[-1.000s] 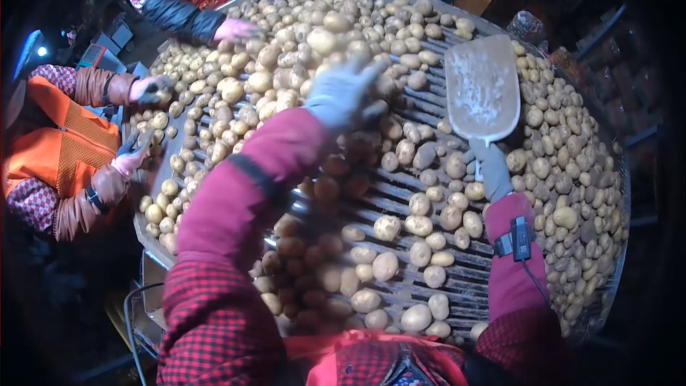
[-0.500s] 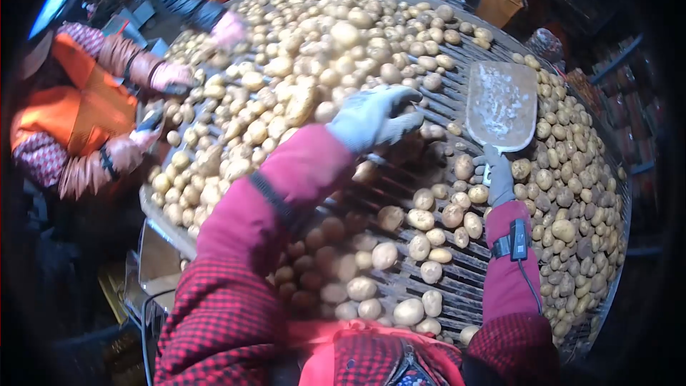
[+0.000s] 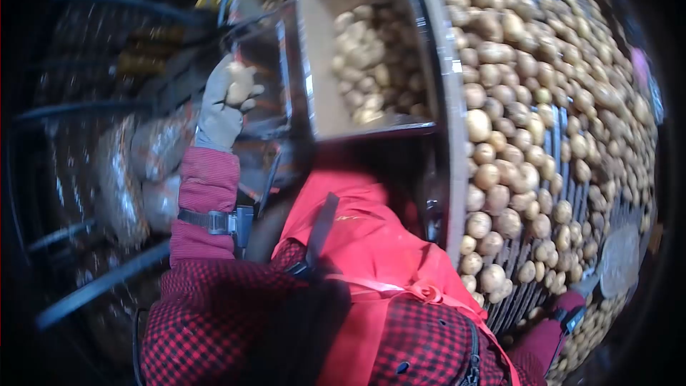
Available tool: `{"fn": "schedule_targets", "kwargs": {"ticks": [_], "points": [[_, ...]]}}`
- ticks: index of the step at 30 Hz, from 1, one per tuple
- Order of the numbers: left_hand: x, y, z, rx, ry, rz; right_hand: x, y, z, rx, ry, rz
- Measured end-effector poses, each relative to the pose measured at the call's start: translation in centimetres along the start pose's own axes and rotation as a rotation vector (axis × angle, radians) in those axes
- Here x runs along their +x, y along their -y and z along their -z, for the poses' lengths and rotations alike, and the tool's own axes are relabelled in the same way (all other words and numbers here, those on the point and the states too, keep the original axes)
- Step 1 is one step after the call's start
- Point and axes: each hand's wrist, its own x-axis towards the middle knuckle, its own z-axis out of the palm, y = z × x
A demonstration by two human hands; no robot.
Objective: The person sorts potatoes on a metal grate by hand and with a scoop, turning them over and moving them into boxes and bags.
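My left hand (image 3: 218, 114), in a pale work glove, is raised away from the sorting table on the left side. A light tan potato (image 3: 239, 84) sits in its grip, with fingertips showing around it. Far to the lower right, my right hand (image 3: 588, 284), also gloved, is closed on the handle of a flat, translucent scoop (image 3: 619, 261). The scoop's blade lies over the potatoes (image 3: 493, 200) spread on the slatted sorting table (image 3: 511, 307).
A cardboard box (image 3: 321, 78) part-filled with potatoes stands beside the table's metal edge (image 3: 454, 114). Clear plastic bags (image 3: 153, 150) lie at the left among blue metal bars (image 3: 100, 286). My red apron (image 3: 343, 229) hangs between box and body.
My view has turned left and down. My left hand has swung from over the table out to the left, now with a potato in it. My right hand keeps the scoop.
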Motion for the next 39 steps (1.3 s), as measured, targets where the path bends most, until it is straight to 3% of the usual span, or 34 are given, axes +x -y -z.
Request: {"fn": "schedule_targets", "kwargs": {"ticks": [1, 2, 3, 5, 6, 7, 8, 9, 10, 11, 14, 15, 17, 19, 21, 23, 25, 27, 28, 29, 31, 33, 35, 36, 37, 39], "points": [[-1.6, 1.8, 4.5, 0.166, -0.108, -0.076, -0.6, 0.6, -0.5, 0.021, -0.097, -0.084], [-3.0, 3.2, 9.0, 0.118, -0.169, 0.009, -1.0, 0.6, -1.2, 0.024, -0.180, -0.032], [-4.4, 4.3, 11.9, 0.064, -0.222, 0.088, 1.2, -1.6, 1.6, -0.183, -0.130, 0.195], [-7.0, 5.9, 12.9, -0.021, -0.514, 0.267, 2.4, -2.4, 2.8, -0.283, -0.131, 0.277], [-8.7, 6.7, 13.1, -0.067, -0.655, 0.358, 2.7, -0.9, 2.2, -0.069, -0.140, 0.052], [-10.1, 10.9, 17.3, 0.107, -0.539, 0.232, 1.8, 1.2, 0.2, 0.153, -0.156, -0.171], [-11.0, 15.4, 22.8, 0.367, -0.401, 0.148, 0.6, 2.3, -1.0, 0.115, -0.148, -0.208], [-11.6, 19.5, 27.8, 0.617, -0.292, 0.034, 0.1, 1.0, -0.4, 0.072, -0.045, -0.080], [-10.0, 18.8, 25.3, 0.644, -0.279, 0.077, 1.0, -1.4, 1.6, 0.042, 0.053, 0.053], [-8.9, 17.8, 22.9, 0.670, -0.263, 0.074, 2.4, -2.9, 3.7, 0.216, 0.020, -0.101], [-3.4, 14.5, 15.5, 0.606, -0.271, -0.072, 2.7, -4.3, 1.7, 0.346, -0.156, -0.052], [-1.1, 12.5, 11.7, 0.421, -0.359, -0.015, 3.4, -5.1, 1.8, 0.379, -0.209, -0.033], [1.8, 7.0, 1.1, 0.510, -0.075, -0.193, 6.9, -8.5, 3.0, 0.438, -0.296, 0.000], [3.0, 2.2, -12.3, 0.410, 0.253, -0.343, -2.4, 1.3, -5.2, 0.496, -0.241, -0.016], [2.4, -1.9, -25.6, 0.565, 0.562, -0.546, -1.6, 0.3, -4.4, 0.497, -0.266, -0.111], [2.2, -3.0, -36.9, 0.629, 0.833, -0.478, -2.7, 1.0, -5.6, 0.494, -0.312, -0.122], [2.7, -2.0, -48.7, 0.819, 0.985, -0.804, -2.1, 0.8, -5.2, 0.485, -0.340, -0.140], [3.1, 0.8, -59.1, 0.951, 0.971, -1.036, -1.8, 0.5, -4.5, 0.482, -0.277, -0.198], [2.8, 1.7, -63.3, 1.042, 1.020, -0.945, -1.8, 0.3, -4.0, 0.477, -0.246, -0.226], [2.4, 2.5, -66.3, 1.132, 1.067, -0.849, -2.5, 0.9, -4.7, 0.411, -0.307, -0.188], [1.8, 4.5, -69.0, 1.247, 0.973, -0.932, -3.9, 2.6, -6.2, 0.327, -0.396, -0.135], [1.9, 2.3, -70.2, 1.148, 1.260, -0.829, -4.6, 3.6, -7.0, 0.303, -0.446, -0.109], [1.7, 0.5, -73.5, 1.179, 1.238, -0.932, -4.6, 3.9, -7.0, 0.345, -0.431, -0.140], [2.6, 1.3, -76.4, 1.034, 1.278, -0.921, -5.0, 4.4, -7.6, 0.353, -0.440, -0.141], [3.5, 1.8, -79.8, 0.949, 1.387, -1.014, -5.3, 4.7, -7.8, 0.358, -0.450, -0.142], [4.1, 3.2, -85.8, 0.954, 1.416, -1.383, -5.0, 3.3, -6.6, 0.398, -0.415, -0.147]]}}
